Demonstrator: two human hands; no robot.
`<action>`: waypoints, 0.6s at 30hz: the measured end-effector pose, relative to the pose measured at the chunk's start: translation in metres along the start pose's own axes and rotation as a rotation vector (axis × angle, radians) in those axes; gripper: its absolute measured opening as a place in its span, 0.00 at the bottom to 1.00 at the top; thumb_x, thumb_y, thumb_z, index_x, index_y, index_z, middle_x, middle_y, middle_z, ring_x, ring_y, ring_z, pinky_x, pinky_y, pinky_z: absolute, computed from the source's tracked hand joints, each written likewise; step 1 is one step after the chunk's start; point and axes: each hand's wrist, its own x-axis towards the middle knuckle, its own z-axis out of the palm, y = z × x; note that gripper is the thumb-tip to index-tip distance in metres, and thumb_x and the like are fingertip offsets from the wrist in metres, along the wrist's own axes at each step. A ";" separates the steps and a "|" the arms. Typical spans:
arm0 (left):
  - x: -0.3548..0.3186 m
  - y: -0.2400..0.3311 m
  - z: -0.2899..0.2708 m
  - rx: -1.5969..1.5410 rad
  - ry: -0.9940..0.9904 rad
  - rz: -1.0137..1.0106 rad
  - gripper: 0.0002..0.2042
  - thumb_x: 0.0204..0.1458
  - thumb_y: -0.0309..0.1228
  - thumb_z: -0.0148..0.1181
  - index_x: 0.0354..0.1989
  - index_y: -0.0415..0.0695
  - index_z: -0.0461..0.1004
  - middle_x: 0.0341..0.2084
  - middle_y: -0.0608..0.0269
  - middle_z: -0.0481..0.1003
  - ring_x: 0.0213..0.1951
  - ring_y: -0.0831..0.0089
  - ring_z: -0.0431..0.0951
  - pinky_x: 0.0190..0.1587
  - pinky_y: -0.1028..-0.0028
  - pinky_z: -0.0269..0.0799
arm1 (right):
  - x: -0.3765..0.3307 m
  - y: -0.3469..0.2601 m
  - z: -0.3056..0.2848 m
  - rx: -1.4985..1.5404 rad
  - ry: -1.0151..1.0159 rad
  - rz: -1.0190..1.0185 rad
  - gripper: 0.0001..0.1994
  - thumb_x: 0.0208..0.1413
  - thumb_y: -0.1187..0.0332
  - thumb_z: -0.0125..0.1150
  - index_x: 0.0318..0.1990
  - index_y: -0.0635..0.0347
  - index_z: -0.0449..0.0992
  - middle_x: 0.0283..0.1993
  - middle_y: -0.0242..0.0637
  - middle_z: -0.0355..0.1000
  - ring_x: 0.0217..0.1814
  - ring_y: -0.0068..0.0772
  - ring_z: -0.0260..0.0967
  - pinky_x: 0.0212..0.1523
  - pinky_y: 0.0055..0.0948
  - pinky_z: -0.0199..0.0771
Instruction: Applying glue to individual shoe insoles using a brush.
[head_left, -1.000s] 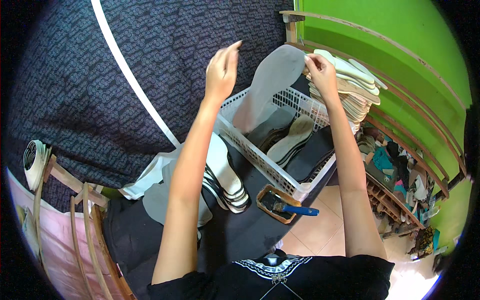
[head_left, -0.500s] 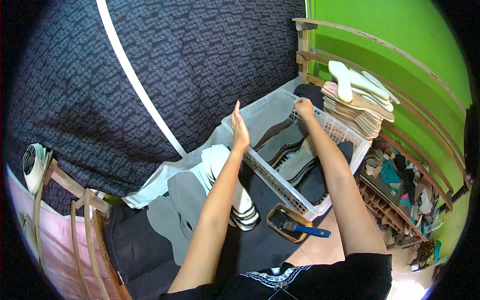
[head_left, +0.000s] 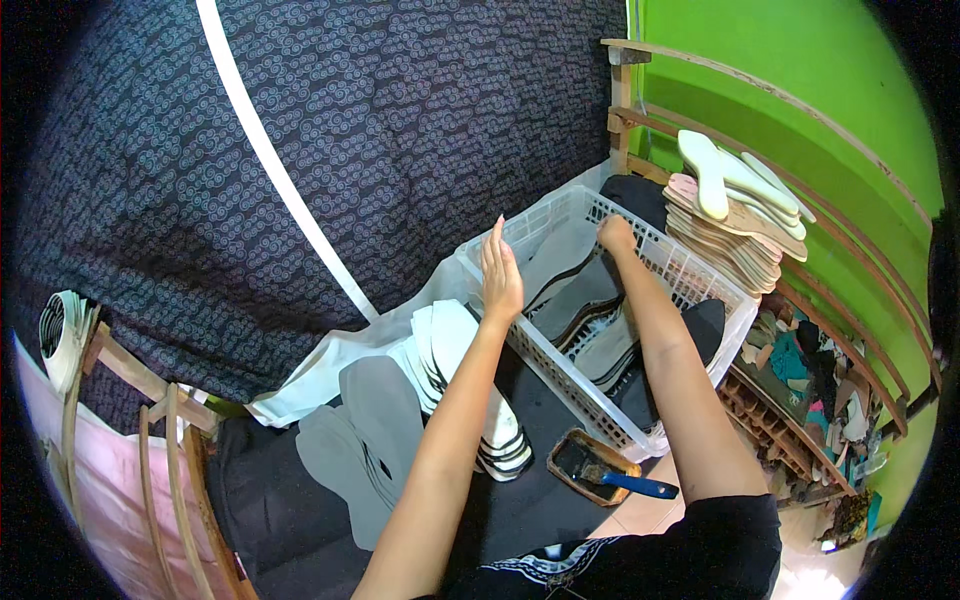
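A white plastic crate [head_left: 577,382] holds grey, dark-edged shoe-sole pieces [head_left: 590,300] standing in rows. My right hand [head_left: 617,235] is over the crate's far part, its fingers curled closed; what they grip, if anything, is hidden. Upright beside the crate's left wall is my left hand [head_left: 502,275], fingers stretched out and holding nothing. Left of the crate lie fanned white sole pieces [head_left: 440,335] with dark edges, next to flat grey sole pieces [head_left: 380,400]. Near the crate's front corner sits a shallow tray [head_left: 560,470] stained dark, with a blue-handled brush [head_left: 640,486] resting in it.
A stack of beige and white sole shapes [head_left: 715,225] stands beyond the crate's right side. Wooden rails [head_left: 760,90] run along the green wall. Scraps fill a wooden shelf [head_left: 800,400] at right. A roll of white strips [head_left: 62,335] hangs at far left. Dark patterned cloth [head_left: 300,120] hangs behind.
The whole view has shifted slightly. My right hand has come a little nearer within the crate, still closed. My left hand stays outstretched by the crate's left wall.
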 end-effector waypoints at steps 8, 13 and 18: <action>-0.001 -0.016 -0.005 0.106 -0.031 -0.087 0.22 0.55 0.40 0.20 0.56 0.44 0.48 0.55 0.54 0.50 0.57 0.55 0.46 0.58 0.63 0.36 | -0.037 -0.045 -0.004 -0.160 0.020 -0.067 0.12 0.45 0.70 0.49 0.38 0.62 0.70 0.45 0.47 0.65 0.46 0.44 0.64 0.42 0.37 0.66; -0.005 -0.018 -0.016 0.033 0.030 -0.041 0.23 0.55 0.42 0.21 0.56 0.44 0.48 0.53 0.53 0.51 0.56 0.55 0.47 0.58 0.65 0.38 | -0.060 -0.061 -0.015 -0.110 -0.007 -0.254 0.16 0.48 0.64 0.49 0.43 0.61 0.64 0.50 0.46 0.59 0.48 0.45 0.62 0.44 0.39 0.65; -0.012 -0.019 -0.034 -0.179 0.094 -0.080 0.25 0.55 0.45 0.21 0.55 0.42 0.48 0.53 0.52 0.50 0.56 0.59 0.48 0.57 0.68 0.40 | -0.084 -0.073 -0.036 0.008 0.105 -0.445 0.16 0.47 0.60 0.48 0.40 0.61 0.66 0.44 0.49 0.64 0.45 0.47 0.62 0.44 0.39 0.63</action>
